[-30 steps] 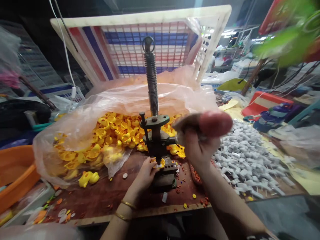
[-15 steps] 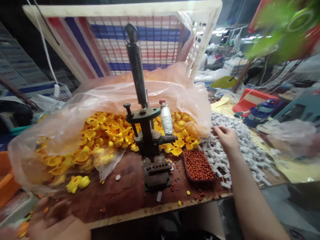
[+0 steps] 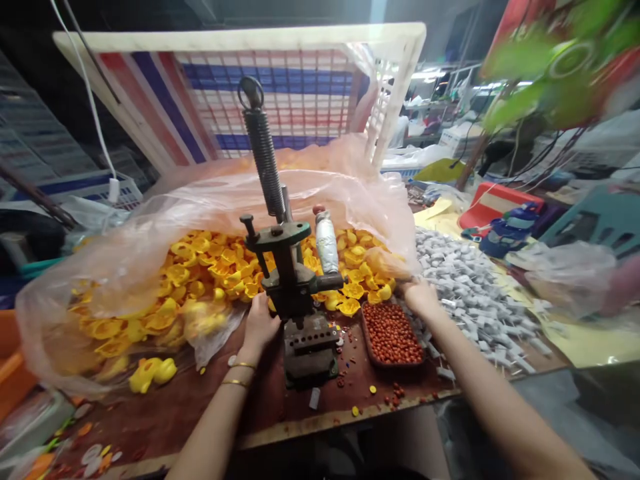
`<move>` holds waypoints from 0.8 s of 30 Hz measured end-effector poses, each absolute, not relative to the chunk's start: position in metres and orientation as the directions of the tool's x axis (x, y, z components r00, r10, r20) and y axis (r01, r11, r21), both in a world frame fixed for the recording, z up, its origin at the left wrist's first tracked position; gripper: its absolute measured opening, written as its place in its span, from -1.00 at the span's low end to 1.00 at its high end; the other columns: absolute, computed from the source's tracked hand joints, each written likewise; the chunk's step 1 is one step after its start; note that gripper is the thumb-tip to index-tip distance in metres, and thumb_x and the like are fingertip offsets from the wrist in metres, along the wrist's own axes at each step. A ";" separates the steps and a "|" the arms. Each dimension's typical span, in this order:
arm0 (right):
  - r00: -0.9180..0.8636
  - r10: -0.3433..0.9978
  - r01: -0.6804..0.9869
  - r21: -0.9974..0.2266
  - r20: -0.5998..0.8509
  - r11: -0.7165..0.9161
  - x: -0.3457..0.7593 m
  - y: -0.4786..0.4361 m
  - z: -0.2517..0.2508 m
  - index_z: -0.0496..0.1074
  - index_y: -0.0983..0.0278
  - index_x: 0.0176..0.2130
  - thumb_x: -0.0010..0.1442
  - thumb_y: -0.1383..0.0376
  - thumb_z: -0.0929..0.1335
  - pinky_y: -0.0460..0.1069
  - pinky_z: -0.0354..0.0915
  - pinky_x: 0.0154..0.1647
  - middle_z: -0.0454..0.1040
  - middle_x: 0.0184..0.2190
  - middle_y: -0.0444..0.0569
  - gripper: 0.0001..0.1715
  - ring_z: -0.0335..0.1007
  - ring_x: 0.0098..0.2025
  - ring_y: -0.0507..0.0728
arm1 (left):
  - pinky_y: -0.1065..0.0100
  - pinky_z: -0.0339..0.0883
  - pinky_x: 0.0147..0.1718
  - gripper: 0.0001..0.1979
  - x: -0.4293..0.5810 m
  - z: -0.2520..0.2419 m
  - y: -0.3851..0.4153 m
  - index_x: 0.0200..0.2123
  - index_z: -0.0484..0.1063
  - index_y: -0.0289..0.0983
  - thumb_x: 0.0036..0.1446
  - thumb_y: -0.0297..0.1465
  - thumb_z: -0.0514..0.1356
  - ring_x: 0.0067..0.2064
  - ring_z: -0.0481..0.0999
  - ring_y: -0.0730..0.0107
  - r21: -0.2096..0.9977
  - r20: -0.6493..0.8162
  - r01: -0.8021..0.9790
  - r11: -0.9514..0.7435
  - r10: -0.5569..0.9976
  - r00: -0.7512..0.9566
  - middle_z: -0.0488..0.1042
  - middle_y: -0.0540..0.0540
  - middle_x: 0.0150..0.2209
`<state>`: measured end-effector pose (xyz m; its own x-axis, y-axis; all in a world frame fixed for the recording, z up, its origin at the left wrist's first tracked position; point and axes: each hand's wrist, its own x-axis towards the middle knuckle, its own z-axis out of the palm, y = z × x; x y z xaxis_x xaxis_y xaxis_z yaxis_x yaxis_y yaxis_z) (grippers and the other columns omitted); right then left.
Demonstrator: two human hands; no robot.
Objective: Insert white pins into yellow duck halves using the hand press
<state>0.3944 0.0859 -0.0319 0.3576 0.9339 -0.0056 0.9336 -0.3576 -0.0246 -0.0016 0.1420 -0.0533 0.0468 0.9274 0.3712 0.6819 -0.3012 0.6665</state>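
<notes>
My left hand [image 3: 261,323] is just left of the hand press [image 3: 295,283], at the front edge of a heap of yellow plastic shells [image 3: 230,263]. Its fingertips are hidden against the press and the shells. My right hand [image 3: 421,298] is above the back right corner of a tray of small red-brown beads [image 3: 393,333], between the yellow shells and a heap of grey plastic pieces [image 3: 465,287]. Its fingers are drawn together, pointing left; anything between them is too small or blurred to make out. The press has a tall spring and a wrapped lever handle [image 3: 327,243].
A pinkish clear bag [image 3: 125,240] surrounds the shells, before a white plastic crate [image 3: 240,41]. Joined yellow shells [image 3: 153,373] lie front left. One grey piece [image 3: 314,399] and loose beads lie near the table's front edge [image 3: 295,427]. A green-bladed fan [image 3: 570,60] hangs upper right.
My left hand has moved from the lower left corner up and right to beside the press. My right hand has moved left and slightly down, away from the grey pieces.
</notes>
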 end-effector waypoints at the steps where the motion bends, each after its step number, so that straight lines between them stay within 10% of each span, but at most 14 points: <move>1: 0.332 0.943 0.943 -0.025 -0.012 -0.332 0.397 0.086 -0.032 0.56 0.27 -0.14 0.17 0.46 0.21 0.13 0.23 -0.03 0.45 -0.05 0.20 -0.59 0.28 0.06 0.34 | 0.12 0.40 -0.15 -0.58 -0.009 -0.055 0.136 -0.11 0.31 -0.26 -0.11 -0.39 0.23 -0.20 0.48 0.19 0.669 0.380 0.683 -0.292 0.925 0.023 0.38 -0.17 -0.13; 8: 0.229 0.969 0.963 -0.165 0.092 -0.212 0.417 0.079 -0.034 0.52 0.30 -0.16 0.09 0.34 0.31 0.00 0.27 -0.12 0.48 -0.11 0.15 -0.69 0.41 -0.10 0.21 | 0.22 0.43 -0.31 -0.61 -0.047 -0.051 0.098 -0.13 0.24 -0.22 -0.06 -0.32 0.21 -0.33 0.50 0.29 0.731 0.371 0.650 -0.207 0.921 -0.123 0.41 -0.11 -0.20; 12: 0.347 0.904 0.791 -0.595 0.247 -0.141 0.411 0.065 -0.035 0.44 0.31 -0.27 0.09 0.22 0.30 0.02 0.33 -0.22 0.54 -0.32 0.09 -0.75 0.47 -0.27 0.18 | 0.26 0.42 -0.32 -0.56 -0.051 -0.047 0.077 -0.09 0.20 -0.21 -0.06 -0.28 0.22 -0.26 0.51 0.26 0.805 0.378 0.558 -0.199 0.898 -0.225 0.38 -0.13 -0.14; 16: 0.437 0.898 0.272 -0.960 0.060 -0.068 0.385 0.048 -0.023 0.35 0.32 -0.10 -0.03 0.05 0.38 0.00 0.35 -0.43 0.53 -0.40 0.02 -0.45 0.47 -0.42 0.14 | 0.15 0.37 -0.22 -0.65 -0.058 -0.042 0.067 -0.20 0.27 -0.20 -0.07 -0.20 0.19 -0.21 0.46 0.13 0.677 0.381 0.712 -0.186 0.916 -0.123 0.38 -0.14 -0.20; 24: 0.310 0.946 -0.195 -0.980 -0.093 -0.033 0.341 0.020 -0.004 0.44 0.30 -0.13 -0.23 0.16 0.56 -0.08 0.35 -0.36 0.56 -0.31 0.00 -0.35 0.48 -0.31 0.08 | 0.32 0.13 -0.48 -0.55 -0.082 -0.017 0.059 -0.56 0.10 -0.16 -0.04 0.07 0.12 -0.51 0.31 0.28 0.420 0.249 0.907 -0.004 0.962 -0.111 0.22 0.05 -0.59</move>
<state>0.3409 0.0199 -0.0042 0.3100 0.9462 -0.0933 -0.1948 -0.0328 -0.9803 -0.0820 0.0595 -0.0171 -0.1114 0.9621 0.2488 0.9074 -0.0036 0.4202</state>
